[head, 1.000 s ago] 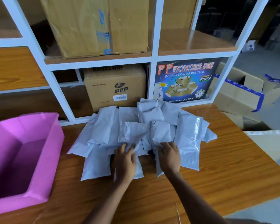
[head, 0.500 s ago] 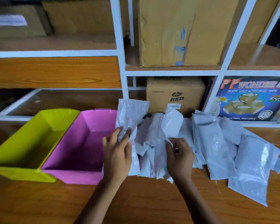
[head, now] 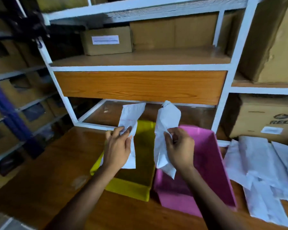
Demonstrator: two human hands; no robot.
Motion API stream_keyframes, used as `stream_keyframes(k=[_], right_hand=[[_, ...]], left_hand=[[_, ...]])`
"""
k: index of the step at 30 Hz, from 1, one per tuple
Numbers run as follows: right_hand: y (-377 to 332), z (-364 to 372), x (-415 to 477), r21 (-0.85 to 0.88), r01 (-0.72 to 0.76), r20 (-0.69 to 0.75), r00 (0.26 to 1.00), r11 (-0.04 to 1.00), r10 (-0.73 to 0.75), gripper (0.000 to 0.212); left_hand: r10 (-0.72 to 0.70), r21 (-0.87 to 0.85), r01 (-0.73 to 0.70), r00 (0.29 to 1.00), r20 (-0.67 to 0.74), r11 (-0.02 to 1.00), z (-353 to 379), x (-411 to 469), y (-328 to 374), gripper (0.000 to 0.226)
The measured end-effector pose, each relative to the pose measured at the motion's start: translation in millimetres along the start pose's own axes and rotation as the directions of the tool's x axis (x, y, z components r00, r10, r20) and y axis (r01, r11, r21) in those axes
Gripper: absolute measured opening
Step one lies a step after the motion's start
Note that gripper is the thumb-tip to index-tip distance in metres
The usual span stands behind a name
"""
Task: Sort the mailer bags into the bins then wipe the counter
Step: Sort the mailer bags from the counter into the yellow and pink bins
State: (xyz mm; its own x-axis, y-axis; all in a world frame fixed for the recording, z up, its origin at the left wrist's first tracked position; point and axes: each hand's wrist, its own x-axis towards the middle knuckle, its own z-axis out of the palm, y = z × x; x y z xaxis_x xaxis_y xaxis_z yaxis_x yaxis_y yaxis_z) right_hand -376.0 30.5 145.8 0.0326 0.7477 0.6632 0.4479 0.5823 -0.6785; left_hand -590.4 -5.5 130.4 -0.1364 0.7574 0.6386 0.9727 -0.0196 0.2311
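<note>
Broadly, a white shelf unit point(head: 223, 97) is seen at the far side, a wooden counter point(head: 40, 180) nearer. On the counter a pink bin point(head: 223, 171) stands touching a yellow bin point(head: 140, 190) on its left, both looking empty. A pile of mailer bags point(head: 264, 171) is left at the right. One white bag point(head: 131, 117) is pinched by the left hand point(head: 117, 150) above the yellow bin; a crumpled bag point(head: 167, 120) is gripped by the right hand point(head: 179, 150) above the pink bin. Both bags are light and limp, so one might be caught on a rim or dropped into the wrong bin if released early. "RED" is read on a cardboard box point(head: 264, 118) at the far right; a label on another box point(head: 106, 40) is too blurred.
</note>
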Motion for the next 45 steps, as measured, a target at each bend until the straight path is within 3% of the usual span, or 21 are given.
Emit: stream_keyframes(k=[3,6,9,13,17,18,20,22,23,25,27,29,31,33,36,39,41,43,45], right_hand=[[-8.4,53.4,4.4,-0.104,-0.032,0.131,0.990,0.994,0.046,0.018],[-6.3,95.7,6.3,-0.314,0.002,0.318,0.943,0.949,0.103,0.017],[3.5,116.3,4.5,-0.578,0.051,0.482,0.827,0.815,0.290,0.016],[8.2,132.7,0.4,-0.666,0.145,0.607,0.676,0.732,0.418,0.031],[5.1,140.4,15.1,-0.650,0.204,0.711,0.503,0.732,0.491,0.039],[6.3,141.9,17.8,-0.622,0.222,0.747,0.455,0.751,0.484,0.040],[9.4,144.1,16.0,-0.592,0.211,0.791,0.335,0.778,0.511,0.045],[10.1,144.0,7.3,-0.615,0.259,0.788,0.226,0.745,0.573,0.044],[12.0,146.7,2.6,-0.629,0.318,0.774,0.169,0.710,0.610,0.040],[12.1,150.5,-2.7,-0.658,0.304,0.742,0.106,0.689,0.662,0.033],[12.8,154.6,-4.1,-0.628,0.328,0.758,0.054,0.706,0.650,0.032],[17.0,156.9,0.0,-0.561,0.428,0.805,0.080,0.709,0.588,0.036],[19.0,155.2,-2.9,-0.529,0.486,0.838,0.168,0.695,0.520,0.038],[20.5,151.4,-4.2,-0.546,0.492,0.821,0.151,0.678,0.551,0.037],[16.0,151.7,-2.7,-0.616,0.354,0.768,0.070,0.704,0.637,0.034],[12.7,147.3,0.7,-0.617,0.312,0.775,0.080,0.723,0.627,0.034],[11.1,144.8,1.1,-0.577,0.345,0.814,0.165,0.740,0.558,0.040],[8.5,138.8,2.5,-0.544,0.325,0.834,0.312,0.774,0.455,0.051],[-0.9,122.3,6.9,-0.506,0.308,0.825,0.447,0.806,0.346,0.063]], left_hand=[[-0.003,0.064,-0.009,0.982,0.188,0.998,23.9,11.0,-43.9,0.044],[-0.013,0.157,-0.060,0.904,0.427,0.986,57.2,19.6,-69.3,0.051],[-0.019,0.210,-0.122,0.824,0.566,0.970,83.2,21.0,-84.5,0.053],[-0.002,0.260,-0.241,0.731,0.682,0.935,93.0,22.3,-78.1,0.033],[0.042,0.189,-0.403,0.498,0.866,0.895,95.2,38.0,-75.7,0.031],[0.013,0.195,-0.414,0.448,0.894,0.889,98.2,45.3,-77.6,0.036],[-0.096,0.207,-0.412,0.273,0.957,0.888,107.5,55.8,-79.4,0.051],[-0.199,0.245,-0.365,0.159,0.967,0.898,123.1,52.6,-88.2,0.059],[-0.210,0.248,-0.346,0.144,0.967,0.905,129.0,48.9,-91.7,0.057],[-0.127,0.198,-0.398,0.196,0.972,0.896,137.6,39.4,-94.9,0.053],[-0.144,0.222,-0.442,0.203,0.968,0.869,140.9,29.6,-89.7,0.070],[-0.185,0.235,-0.486,0.151,0.971,0.842,138.6,32.6,-75.7,0.087],[-0.240,0.287,-0.502,0.157,0.958,0.816,149.1,33.3,-74.1,0.088],[-0.290,0.336,-0.551,0.172,0.941,0.764,151.9,30.9,-78.4,0.086],[-0.269,0.333,-0.562,0.195,0.943,0.758,160.6,29.2,-88.9,0.083],[-0.220,0.288,-0.521,0.190,0.957,0.803,135.2,37.0,-83.8,0.065],[-0.152,0.224,-0.499,0.181,0.972,0.837,125.8,44.8,-81.7,0.047],[-0.079,0.210,-0.462,0.286,0.955,0.862,115.3,50.3,-82.1,0.051],[-0.005,0.182,-0.396,0.409,0.913,0.900,101.9,53.4,-77.6,0.076]])
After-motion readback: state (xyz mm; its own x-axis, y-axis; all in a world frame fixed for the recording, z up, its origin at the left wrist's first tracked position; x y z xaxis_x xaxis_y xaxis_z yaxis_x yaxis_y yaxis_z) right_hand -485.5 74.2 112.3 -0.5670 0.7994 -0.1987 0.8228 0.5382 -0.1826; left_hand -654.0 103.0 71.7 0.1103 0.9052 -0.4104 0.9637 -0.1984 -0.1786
